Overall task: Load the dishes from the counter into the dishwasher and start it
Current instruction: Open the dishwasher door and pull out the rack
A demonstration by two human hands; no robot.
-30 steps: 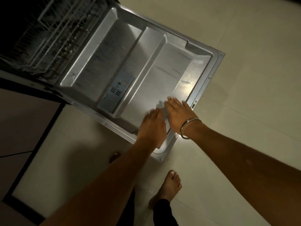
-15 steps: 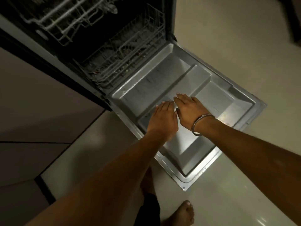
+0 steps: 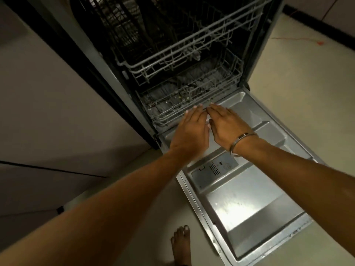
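The dishwasher stands open, its steel door (image 3: pixel 249 212) lying flat over the floor. Inside, a grey wire lower rack (image 3: pixel 184 104) sits behind the door hinge and an upper rack (image 3: pixel 184 52) is above it. My left hand (image 3: pixel 192 129) and my right hand (image 3: pixel 224 125) reach side by side over the inner end of the door, fingers straight, fingertips at the front rail of the lower rack. Whether they touch the rail I cannot tell. A metal bangle is on my right wrist. No dishes are visible in the dim racks.
A detergent dispenser (image 3: pixel 215 169) is set into the door. Pale cabinet fronts (image 3: pixel 48 112) stand to the left of the machine. My bare foot (image 3: pixel 181 244) is on the tiled floor (image 3: pixel 307 83) beside the door's left edge.
Both hands have moved from the outer part of the door inward to the lower rack's front. My view has lifted, showing the racks inside.
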